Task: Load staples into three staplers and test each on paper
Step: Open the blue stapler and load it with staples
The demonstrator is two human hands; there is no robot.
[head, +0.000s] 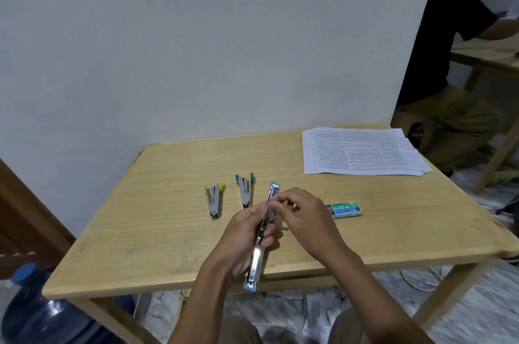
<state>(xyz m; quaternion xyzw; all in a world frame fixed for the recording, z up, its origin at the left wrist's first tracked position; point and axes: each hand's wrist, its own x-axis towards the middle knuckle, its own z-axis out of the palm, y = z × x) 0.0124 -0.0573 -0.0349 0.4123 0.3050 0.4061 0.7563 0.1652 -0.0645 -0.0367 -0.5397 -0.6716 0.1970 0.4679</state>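
My left hand (247,234) grips a blue-tipped metal stapler (259,256) swung fully open into one long strip, held above the table's front. My right hand (302,213) pinches at its upper channel near the middle; whether a staple strip sits between the fingertips cannot be told. Two more staplers lie on the wooden table (157,203), both partly open: one with yellow tips (214,199) at the left and one with teal tips (245,189) beside it. A green box of No.10 staples (346,209) lies to the right. A stack of printed paper (362,152) rests at the back right.
The table stands against a white wall. A large blue water bottle (42,312) sits on the floor at the left. Scattered paper lies on the floor under the table. Another person (441,63) works at a second table at the back right.
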